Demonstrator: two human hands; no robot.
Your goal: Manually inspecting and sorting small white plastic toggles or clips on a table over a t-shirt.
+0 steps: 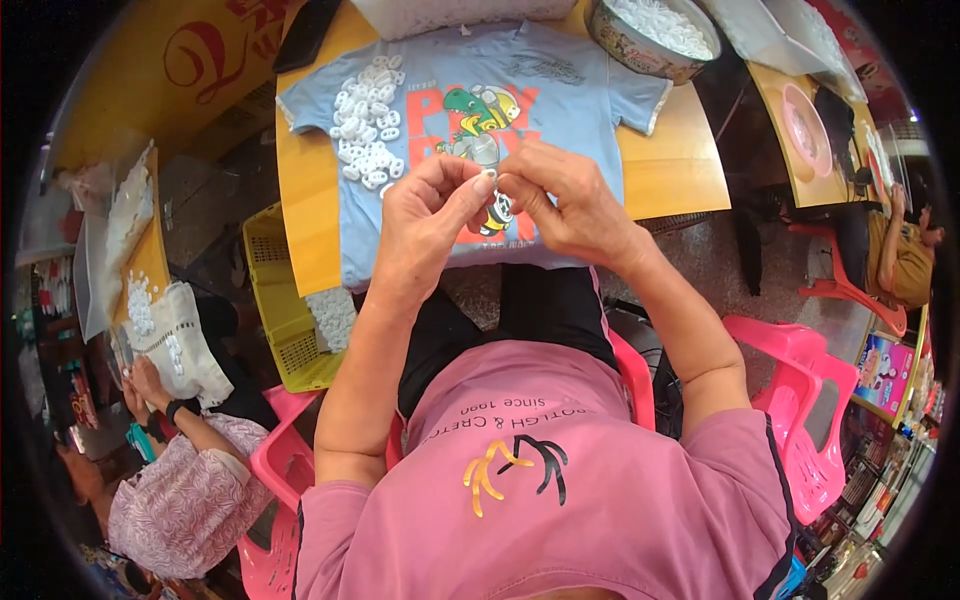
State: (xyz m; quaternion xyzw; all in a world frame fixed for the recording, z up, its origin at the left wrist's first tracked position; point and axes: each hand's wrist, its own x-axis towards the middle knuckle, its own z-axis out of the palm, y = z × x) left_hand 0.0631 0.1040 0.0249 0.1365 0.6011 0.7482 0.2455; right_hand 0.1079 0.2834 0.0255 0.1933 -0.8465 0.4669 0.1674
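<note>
Over a light blue printed T-shirt [590, 120] spread on the table, my two hands meet at the fingertips. My left hand [430, 215] is closed in a pinch, with a bit of a small white plastic piece showing at its thumb and forefinger. Right beside it, my right hand [570, 205] also has its fingers pressed together; what they grip is hidden. A loose pile of small white oval pieces [368, 125], with dark spots like holes, lies on the shirt's left side, left of and beyond my left hand.
A patterned round tin [640, 62] of white pieces stands on the yellow table [680, 165] at far right. A yellow crate [270, 290] sits low at left. Pink chairs [800, 400] flank me. A person in a patterned top [190, 500] works at left; another person [905, 250] sits far right.
</note>
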